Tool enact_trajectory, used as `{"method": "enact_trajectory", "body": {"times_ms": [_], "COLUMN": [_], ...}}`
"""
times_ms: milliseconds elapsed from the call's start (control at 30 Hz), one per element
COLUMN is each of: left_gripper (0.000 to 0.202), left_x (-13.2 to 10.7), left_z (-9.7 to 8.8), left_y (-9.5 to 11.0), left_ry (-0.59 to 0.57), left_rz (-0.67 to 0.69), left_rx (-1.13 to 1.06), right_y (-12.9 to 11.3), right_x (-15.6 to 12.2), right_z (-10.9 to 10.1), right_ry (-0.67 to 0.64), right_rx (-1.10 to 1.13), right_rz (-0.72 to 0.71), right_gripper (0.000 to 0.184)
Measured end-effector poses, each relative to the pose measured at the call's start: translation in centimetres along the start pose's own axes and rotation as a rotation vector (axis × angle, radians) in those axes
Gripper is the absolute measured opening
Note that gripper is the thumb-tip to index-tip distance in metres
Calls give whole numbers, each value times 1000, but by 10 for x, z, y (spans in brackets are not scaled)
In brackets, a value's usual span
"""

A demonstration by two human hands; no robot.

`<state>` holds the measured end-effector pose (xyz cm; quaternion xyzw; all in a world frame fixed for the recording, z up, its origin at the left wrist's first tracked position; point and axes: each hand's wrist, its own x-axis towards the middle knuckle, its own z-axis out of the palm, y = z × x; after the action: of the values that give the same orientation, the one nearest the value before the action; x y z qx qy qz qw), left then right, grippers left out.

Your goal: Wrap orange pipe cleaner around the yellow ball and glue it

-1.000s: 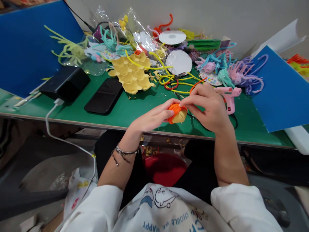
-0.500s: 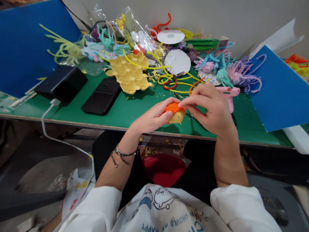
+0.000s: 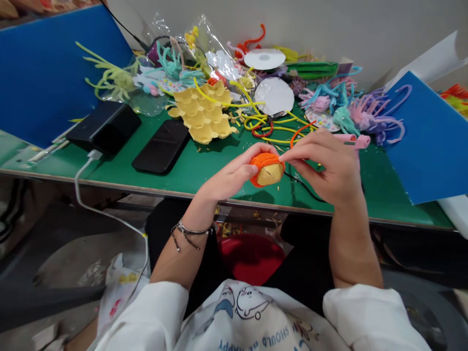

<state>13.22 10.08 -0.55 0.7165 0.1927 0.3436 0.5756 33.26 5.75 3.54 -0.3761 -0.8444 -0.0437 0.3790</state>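
Observation:
Over the green table's (image 3: 204,170) front edge, my left hand (image 3: 234,176) grips a small yellow egg-carton cup (image 3: 271,174) that is partly wrapped in orange pipe cleaner (image 3: 263,160). My right hand (image 3: 327,165) pinches the orange pipe cleaner at the cup's top right edge, and a loose orange end arcs up behind its fingers. A pink glue gun (image 3: 356,141) lies just behind my right hand, mostly hidden by it.
A yellow egg carton (image 3: 203,113), black phone (image 3: 161,146) and black power bank (image 3: 106,127) with a white cable lie at left. Pipe-cleaner figures, white discs and yellow pipe cleaners crowd the back. Blue boards (image 3: 431,141) stand at both sides. A red bowl (image 3: 250,256) sits below.
The cup has turned a little in my left hand so its yellow side faces up more. My right hand has shifted slightly right along the orange wrap.

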Motion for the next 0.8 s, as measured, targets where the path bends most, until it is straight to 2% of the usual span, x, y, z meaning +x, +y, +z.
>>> {"method": "enact_trajectory", "body": {"times_ms": [167,333,433,567,667,800], "left_gripper": [35,28,20,16,20,39], "left_x": [2,7,8,9,10,11], "left_z": [-2,0,2,1,-1,-4], "left_y": [-7,-15,-14,-13,-16,-22], "left_ry": [-55,-59,-46,-48,-32,-23], "left_rz": [9,4,-15,60,131,141], "left_rx": [-85,-127,-34,107,125,-11], "right_y": [7,6,5,4,4,6], "right_x": [0,0,0,0,1,1], "right_z": [5,11,13,16,16,11], "right_ry": [26,-6,-35,-45,-41,-21], "right_rx": [-13,-38,-55,-55,-39,-45], "right_rz": [-124,-149,-154,-167,-161,-109], "right_gripper": [17,18,19,21,18,14]}}
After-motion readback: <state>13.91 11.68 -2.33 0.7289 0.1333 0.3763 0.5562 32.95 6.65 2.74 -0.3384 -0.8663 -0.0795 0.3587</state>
